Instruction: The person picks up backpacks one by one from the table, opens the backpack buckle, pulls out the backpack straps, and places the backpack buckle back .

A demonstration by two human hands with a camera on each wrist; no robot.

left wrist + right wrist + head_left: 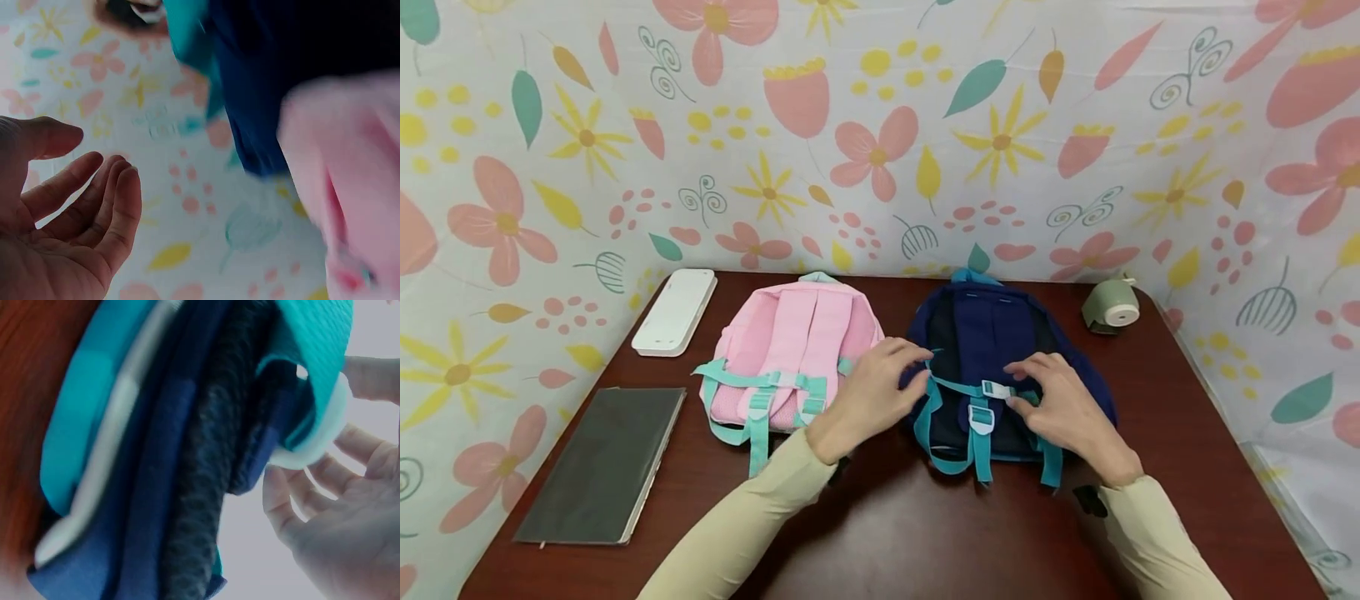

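A navy backpack lies back side up on the table, its shoulder straps upward. A turquoise strap with a white buckle crosses those straps, and a white slider sits just below. My right hand is at the buckle's right side, thumb and index finger apart around the turquoise strap. In the right wrist view, its fingers are right beside the turquoise webbing. Over the backpack's left edge hovers my left hand, fingers loosely bent and holding nothing; the left wrist view shows an empty palm.
Left of the navy backpack lies a pink backpack with turquoise straps, partly behind my left hand. Farther left are a white flat case and a dark-covered notebook. A small green object stands at the back right, before a floral curtain.
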